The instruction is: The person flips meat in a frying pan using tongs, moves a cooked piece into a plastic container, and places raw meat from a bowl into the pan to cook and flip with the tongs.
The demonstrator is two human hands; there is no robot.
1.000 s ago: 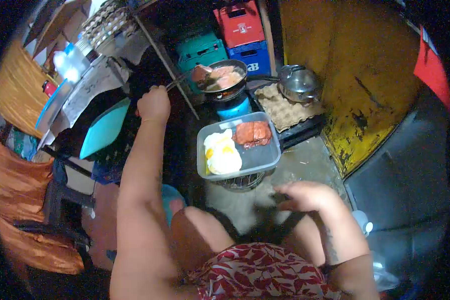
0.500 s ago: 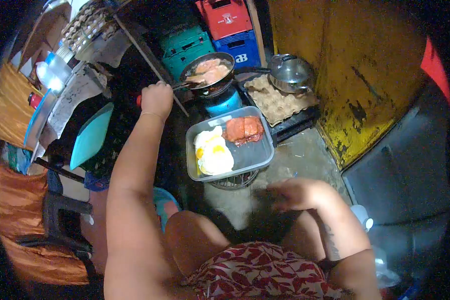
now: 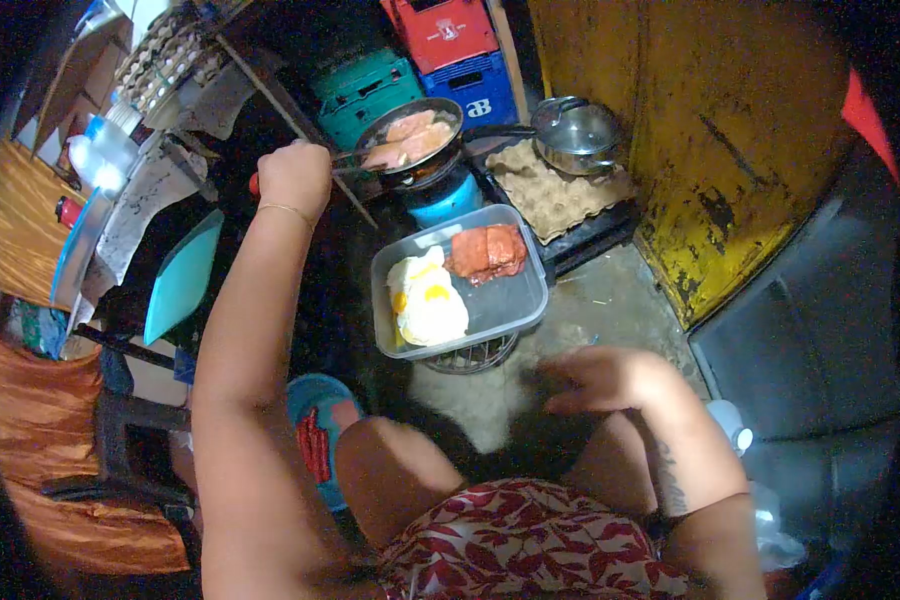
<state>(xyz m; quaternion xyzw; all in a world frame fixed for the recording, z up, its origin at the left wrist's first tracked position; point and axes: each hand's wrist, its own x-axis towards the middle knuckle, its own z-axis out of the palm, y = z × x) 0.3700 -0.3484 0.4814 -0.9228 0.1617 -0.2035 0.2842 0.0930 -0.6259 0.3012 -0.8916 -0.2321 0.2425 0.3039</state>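
Note:
My left hand [image 3: 296, 180] is wrapped round the red handle of a utensil [image 3: 350, 154], whose far end reaches into a frying pan [image 3: 460, 125]. Pink meat slices [image 3: 425, 140] lie in the pan, over a stove with a blue body [image 3: 446, 200]. In front stands a clear plastic container [image 3: 510, 318] holding fried eggs [image 3: 436, 310] on its left and reddish meat [image 3: 487, 252] at its upper right. My right hand [image 3: 595, 380] hangs over the floor, right of my knees, its fingers apart and slightly blurred, holding nothing.
A lidded pot [image 3: 576, 135] sits by an egg tray [image 3: 530, 190] at the right. Behind are green [image 3: 370, 98], blue [image 3: 475, 92] and red crates [image 3: 450, 35]. A blue basin [image 3: 342, 470] with red sausages is beside my left knee. A yellow panel [image 3: 710, 150] stands at the right.
My left hand has shifted slightly left and up with the utensil. The view has moved a little, and more of the blue basin shows. My right hand remains low over the floor.

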